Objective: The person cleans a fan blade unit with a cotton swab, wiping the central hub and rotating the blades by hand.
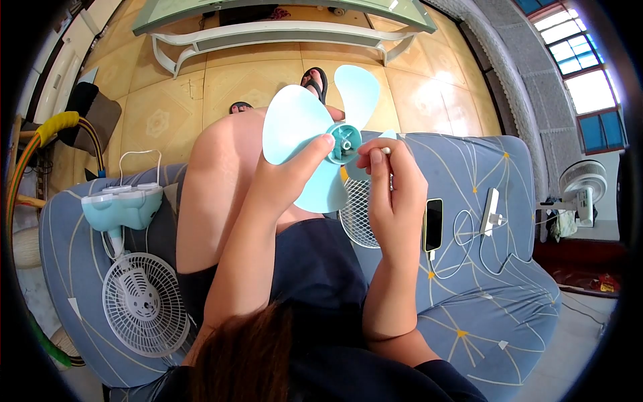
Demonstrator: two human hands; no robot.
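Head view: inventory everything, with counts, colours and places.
Blade wheel: 1, pale blue, centre
Small item: 1, whitish, centre
Grilles: 2, white, left and centre
Fan base: 1, pale blue, left
Sofa: 1, bluish, middle
Phone: 1, black, right
Power strip: 1, white, right
Table: 1, pale, top
Second fan: 1, white, right
Window: 1, bluish, right
Floor: 1, yellowish, upper
Hoop: 1, striped, left
Sandals: 2, black, upper centre
Left hand: 1, bare, on blade wheel
Right hand: 1, bare, holding small item
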